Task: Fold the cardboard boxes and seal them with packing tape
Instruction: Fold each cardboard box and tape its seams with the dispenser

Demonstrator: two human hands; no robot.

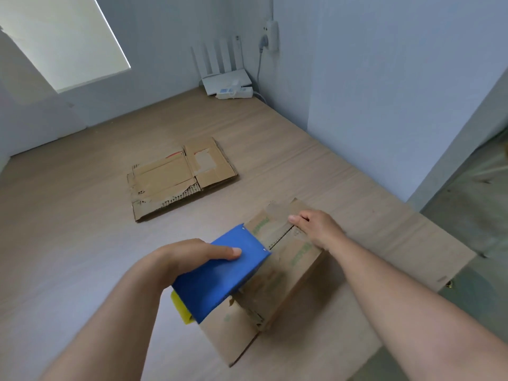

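Observation:
A folded-up cardboard box (286, 273) with green print stands on the wooden floor in front of me. My left hand (189, 257) grips a blue tape dispenser (220, 273) with a yellow part at its near end, held over the box's top seam. At the far end of the top, my right hand (316, 226) presses down on the tape laid there, fingers bent. A strip of clear tape runs along the seam between the two hands. Further off lies a flattened cardboard box (178, 177).
A white router (225, 78) and a power strip (236, 92) sit in the far corner, with a cable running up to a wall socket (270, 35). A wall corner (412, 199) juts out on the right, beside a doorway with darker flooring.

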